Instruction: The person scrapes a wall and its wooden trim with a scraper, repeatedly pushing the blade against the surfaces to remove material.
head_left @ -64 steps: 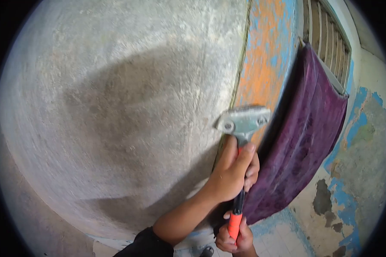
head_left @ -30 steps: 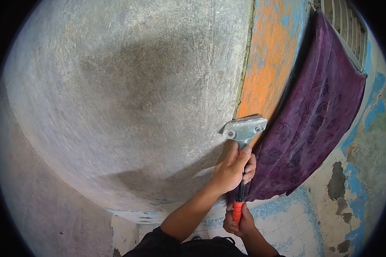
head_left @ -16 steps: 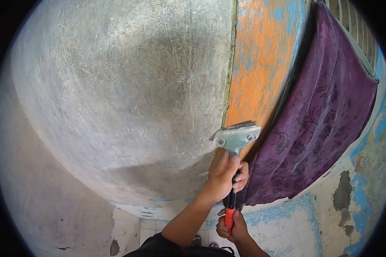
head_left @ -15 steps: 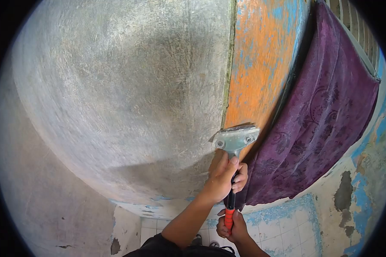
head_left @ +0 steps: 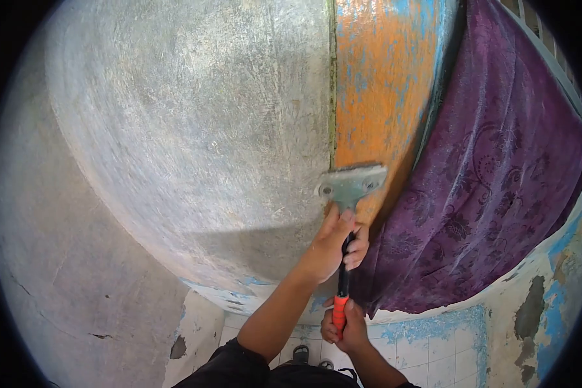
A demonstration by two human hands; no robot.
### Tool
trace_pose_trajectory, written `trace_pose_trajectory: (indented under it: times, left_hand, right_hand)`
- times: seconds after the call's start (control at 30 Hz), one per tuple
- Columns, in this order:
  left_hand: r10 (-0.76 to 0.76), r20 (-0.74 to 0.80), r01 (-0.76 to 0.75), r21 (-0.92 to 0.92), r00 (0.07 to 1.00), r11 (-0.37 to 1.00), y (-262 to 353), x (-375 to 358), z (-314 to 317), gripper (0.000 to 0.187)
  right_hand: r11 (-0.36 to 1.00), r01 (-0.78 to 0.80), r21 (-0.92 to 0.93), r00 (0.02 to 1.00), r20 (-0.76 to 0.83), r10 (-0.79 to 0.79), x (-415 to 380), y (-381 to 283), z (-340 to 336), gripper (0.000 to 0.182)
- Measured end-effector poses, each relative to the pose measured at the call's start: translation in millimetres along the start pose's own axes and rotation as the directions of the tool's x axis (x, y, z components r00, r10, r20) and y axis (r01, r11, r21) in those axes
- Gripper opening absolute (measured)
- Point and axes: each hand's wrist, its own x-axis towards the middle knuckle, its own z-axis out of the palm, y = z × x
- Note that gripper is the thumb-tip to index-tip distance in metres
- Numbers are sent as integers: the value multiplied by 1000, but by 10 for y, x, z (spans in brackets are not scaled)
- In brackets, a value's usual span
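A long-handled scraper (head_left: pixel 352 183) with a wide metal head lies against the orange-painted strip (head_left: pixel 378 97) of wood, low on its surface. Close beneath the head, my left hand (head_left: pixel 338 240) is wrapped around the black shaft, thumb pointing up along it. Lower down, my right hand (head_left: pixel 346 328) grips the red handle end. The blade edge spans the orange strip, its left corner overlapping the grey wall's edge in this view. Blue patches show through the orange paint.
A bare grey wall (head_left: pixel 194 136) curves across the left. On the right hangs a purple patterned curtain (head_left: pixel 472 187), close beside the strip. Below are white floor tiles (head_left: pixel 427 352), my sandalled feet (head_left: pixel 301 353) and a wall with peeling blue paint (head_left: pixel 555 317).
The scraper head has moved up a little in the view, with both hands following and still gripping. The whole view has shifted slightly, the curtain showing larger.
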Motion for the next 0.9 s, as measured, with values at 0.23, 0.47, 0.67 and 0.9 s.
trace_pose_trajectory:
  times: [0.23, 0.47, 0.67, 0.9]
  left_hand:
    - [-25, -232, 22, -15, 972, 1000, -782, -501, -429, 37]
    - [-54, -484, 123, 112, 873, 986, -1029, -755, -464, 22]
    - [-34, -326, 99, 184, 945, 978, -683, -540, -305, 22]
    - [-69, -223, 117, 208, 972, 971, -532, -461, -402, 20]
  right_hand:
    - [985, -125, -118, 987, -118, 111, -183, 689, -514, 54]
    - [958, -149, -245, 985, -124, 121, -212, 1032, -866, 54]
    - [972, 17, -236, 997, -75, -36, -46, 887, -575, 56]
    - [961, 58, -272, 984, -145, -101, 149, 1075, -441, 62]
